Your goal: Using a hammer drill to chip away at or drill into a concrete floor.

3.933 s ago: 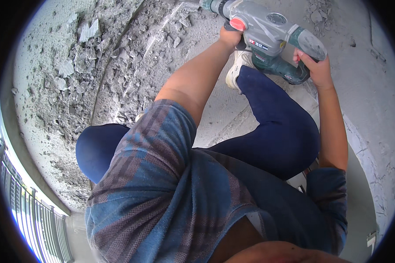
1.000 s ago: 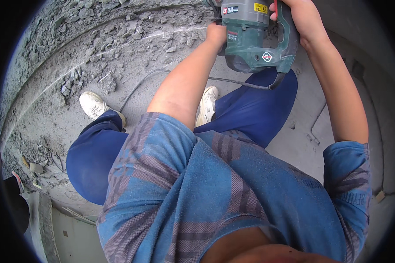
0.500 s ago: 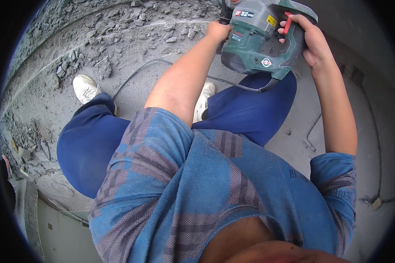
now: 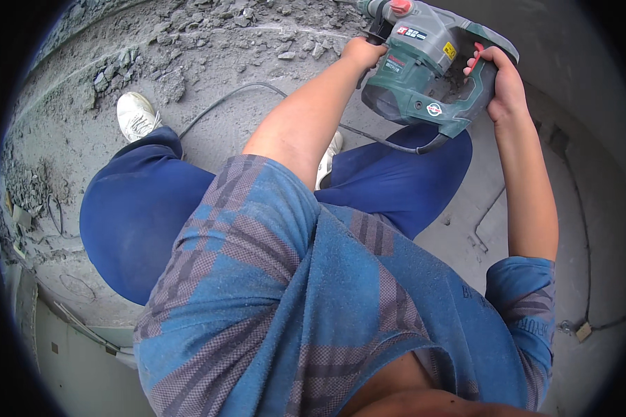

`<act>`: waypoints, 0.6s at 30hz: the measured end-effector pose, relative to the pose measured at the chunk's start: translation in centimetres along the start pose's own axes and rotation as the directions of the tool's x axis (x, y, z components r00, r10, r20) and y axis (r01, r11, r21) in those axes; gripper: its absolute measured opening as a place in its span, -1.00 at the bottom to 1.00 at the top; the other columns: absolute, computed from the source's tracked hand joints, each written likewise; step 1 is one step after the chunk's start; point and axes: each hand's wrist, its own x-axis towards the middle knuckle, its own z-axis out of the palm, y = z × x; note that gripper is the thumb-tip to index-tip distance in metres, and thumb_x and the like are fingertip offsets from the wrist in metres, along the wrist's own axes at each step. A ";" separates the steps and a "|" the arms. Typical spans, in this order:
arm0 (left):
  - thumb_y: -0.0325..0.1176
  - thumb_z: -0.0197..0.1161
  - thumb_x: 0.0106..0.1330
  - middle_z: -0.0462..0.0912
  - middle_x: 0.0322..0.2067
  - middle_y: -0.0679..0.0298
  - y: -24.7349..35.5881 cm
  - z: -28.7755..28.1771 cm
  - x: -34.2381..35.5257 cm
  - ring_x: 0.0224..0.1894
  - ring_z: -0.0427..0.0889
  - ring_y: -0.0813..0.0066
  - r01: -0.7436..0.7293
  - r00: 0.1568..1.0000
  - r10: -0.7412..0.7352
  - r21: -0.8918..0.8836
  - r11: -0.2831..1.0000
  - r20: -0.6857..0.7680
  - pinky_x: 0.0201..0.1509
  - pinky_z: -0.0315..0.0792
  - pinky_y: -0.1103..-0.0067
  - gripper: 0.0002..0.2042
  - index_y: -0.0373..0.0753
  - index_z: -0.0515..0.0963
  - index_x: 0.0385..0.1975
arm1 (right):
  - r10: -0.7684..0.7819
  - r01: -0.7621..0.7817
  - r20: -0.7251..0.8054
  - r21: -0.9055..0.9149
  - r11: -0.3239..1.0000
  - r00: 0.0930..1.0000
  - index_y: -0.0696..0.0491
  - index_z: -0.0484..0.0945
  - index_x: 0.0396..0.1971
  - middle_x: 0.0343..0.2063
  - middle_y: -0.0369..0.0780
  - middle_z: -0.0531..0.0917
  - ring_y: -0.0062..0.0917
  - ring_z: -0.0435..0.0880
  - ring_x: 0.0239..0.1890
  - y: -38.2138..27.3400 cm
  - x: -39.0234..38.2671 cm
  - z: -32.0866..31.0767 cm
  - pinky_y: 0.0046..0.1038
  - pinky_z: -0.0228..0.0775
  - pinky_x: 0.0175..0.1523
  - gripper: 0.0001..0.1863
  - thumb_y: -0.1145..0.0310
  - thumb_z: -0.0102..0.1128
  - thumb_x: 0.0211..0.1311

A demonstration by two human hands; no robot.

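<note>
A green and grey rotary hammer (image 4: 412, 69) is held in front of me, above my right knee, its nose toward the upper left. My left hand (image 4: 363, 53) is wrapped round its black side handle near the front. At the rear, my right hand (image 4: 506, 82) grips the D-shaped handle, with fingers at the red trigger (image 4: 475, 55). From the base of that handle a grey power cable (image 4: 382, 141) runs left behind my left forearm and onto the floor. Whatever the nose touches lies outside the picture.
Broken grey rubble (image 4: 209, 28) covers the dusty floor at the far side and left. My legs are spread, with a white shoe (image 4: 138, 115) near the rubble. On the right a thin cable (image 4: 586, 229) runs to a small tan block (image 4: 583, 332). A pale panel (image 4: 83, 358) is at lower left.
The rotary hammer has shifted slightly right and down in view, with both hands still on it. More of its front now shows, including a red knob.
</note>
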 end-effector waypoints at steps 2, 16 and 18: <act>-0.08 0.42 0.01 0.71 -0.45 0.18 -0.6 0.5 1.5 -0.41 0.70 0.34 0.013 1.000 -0.014 0.015 1.000 0.017 -0.26 0.55 0.45 -0.61 -0.27 0.63 -0.29 | 0.006 -0.006 0.010 -0.029 1.000 1.000 0.23 0.46 -0.08 -0.51 -0.18 0.60 -0.47 0.63 -0.49 -1.0 1.2 -0.3 -0.46 0.53 -0.27 -0.62 0.38 0.16 0.10; -0.17 0.43 0.02 0.71 -0.42 0.12 3.2 0.7 2.0 -0.42 0.69 0.31 0.010 0.997 -0.027 -0.229 0.973 -0.072 -0.26 0.53 0.42 -0.61 -0.35 0.62 -0.26 | -0.040 0.051 0.089 -0.126 0.991 0.995 0.13 0.50 -0.37 -0.60 -0.22 0.57 -0.45 0.57 -0.59 -7.3 7.3 0.9 -0.42 0.54 -0.41 -0.85 0.41 0.07 0.05; -0.20 0.42 0.02 0.71 -0.41 0.09 3.9 1.1 1.9 -0.40 0.70 0.30 0.003 0.996 -0.024 -0.241 0.971 -0.086 -0.25 0.53 0.41 -0.63 -0.37 0.62 -0.28 | -0.071 0.084 0.082 -0.163 0.983 0.994 0.14 0.50 -0.36 -0.61 -0.20 0.57 -0.44 0.57 -0.60 -8.1 8.1 1.0 -0.42 0.54 -0.42 -0.83 0.40 0.08 0.05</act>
